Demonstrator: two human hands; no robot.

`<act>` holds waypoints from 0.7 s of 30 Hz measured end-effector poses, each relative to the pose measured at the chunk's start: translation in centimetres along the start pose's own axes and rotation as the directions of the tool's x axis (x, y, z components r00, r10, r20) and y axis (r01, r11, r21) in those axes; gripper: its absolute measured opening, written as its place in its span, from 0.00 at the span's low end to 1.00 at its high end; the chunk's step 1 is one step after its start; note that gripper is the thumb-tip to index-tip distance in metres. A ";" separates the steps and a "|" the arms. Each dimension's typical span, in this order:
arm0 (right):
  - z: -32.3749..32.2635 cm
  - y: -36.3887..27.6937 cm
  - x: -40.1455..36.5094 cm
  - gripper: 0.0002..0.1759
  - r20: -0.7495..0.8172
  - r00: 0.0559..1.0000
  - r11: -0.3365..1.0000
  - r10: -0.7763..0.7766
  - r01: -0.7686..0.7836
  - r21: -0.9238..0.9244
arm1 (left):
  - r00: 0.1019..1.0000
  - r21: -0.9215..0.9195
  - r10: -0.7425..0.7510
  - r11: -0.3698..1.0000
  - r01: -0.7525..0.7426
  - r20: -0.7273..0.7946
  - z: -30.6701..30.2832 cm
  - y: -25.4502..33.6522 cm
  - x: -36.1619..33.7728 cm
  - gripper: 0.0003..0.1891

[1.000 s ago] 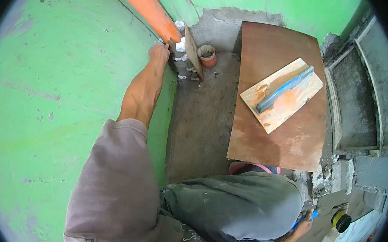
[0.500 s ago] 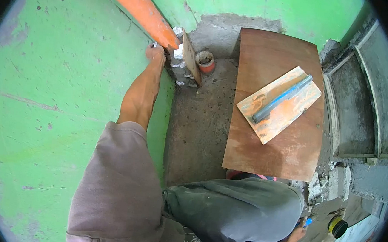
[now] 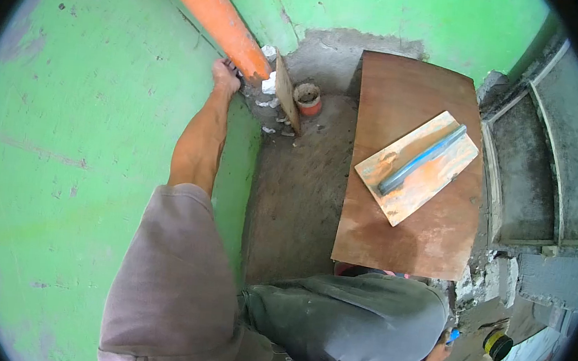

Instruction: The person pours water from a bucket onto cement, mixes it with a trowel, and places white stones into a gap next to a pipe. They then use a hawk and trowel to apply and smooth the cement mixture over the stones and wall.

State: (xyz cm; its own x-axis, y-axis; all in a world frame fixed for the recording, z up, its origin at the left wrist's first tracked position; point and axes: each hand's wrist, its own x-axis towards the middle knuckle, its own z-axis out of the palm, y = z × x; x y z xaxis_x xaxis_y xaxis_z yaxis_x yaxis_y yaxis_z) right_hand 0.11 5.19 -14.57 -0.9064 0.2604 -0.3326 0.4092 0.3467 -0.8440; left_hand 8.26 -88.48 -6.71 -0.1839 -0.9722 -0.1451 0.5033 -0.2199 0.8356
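Observation:
My left hand (image 3: 226, 77) reaches to the green wall beside the lower end of the orange pipe (image 3: 214, 19). Its fingers are curled, and what they hold, if anything, is hidden. Low on the right, my right hand (image 3: 439, 350) is closed around a blue handle (image 3: 453, 335); the rest of that tool is out of sight. A thin upright board (image 3: 287, 94) leans by rough mortar at the pipe's foot, next to a small orange-rimmed container (image 3: 308, 99). On a brown board (image 3: 403, 249) lies a wooden float (image 3: 396, 207) with a blue handle.
Green walls (image 3: 62, 181) meet a grey concrete floor (image 3: 294, 201). My covered knee (image 3: 359, 317) is below the brown board. A framed screen panel (image 3: 527, 167) stands at the right, with broken masonry (image 3: 490, 280) beneath it and a black-and-yellow round object (image 3: 497, 344) lower down.
My left hand has shifted slightly left and down from the pipe's end, with its fingers turned more toward the wall. The view has moved a little, and my right hand still holds the blue handle.

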 end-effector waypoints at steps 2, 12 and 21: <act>0.1 -0.5 -0.4 0.18 -0.016 1.000 1.000 0.008 -0.009 -0.023 | 0.999 0.130 -0.034 0.991 0.037 -0.029 -0.1 0.2 0.2 0.20; -3.4 1.5 -1.4 0.17 -0.176 0.981 0.984 -0.082 0.051 -0.173 | 0.966 0.408 -0.191 0.907 0.105 0.176 3.0 2.3 -2.2 0.21; -3.8 -2.3 -4.6 0.14 -0.203 0.943 0.929 0.264 -0.192 0.317 | 0.263 0.456 -0.376 0.662 -0.595 0.889 4.2 3.9 -4.0 0.17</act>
State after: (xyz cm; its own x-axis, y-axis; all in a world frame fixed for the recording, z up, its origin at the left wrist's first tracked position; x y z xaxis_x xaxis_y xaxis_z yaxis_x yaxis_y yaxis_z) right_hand 3.77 6.60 -9.51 -0.7254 0.5201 -0.4510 0.5207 -0.0140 -0.8537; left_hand 7.42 -85.09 -0.66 -0.9878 -0.1010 0.1185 0.0577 0.4695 0.8810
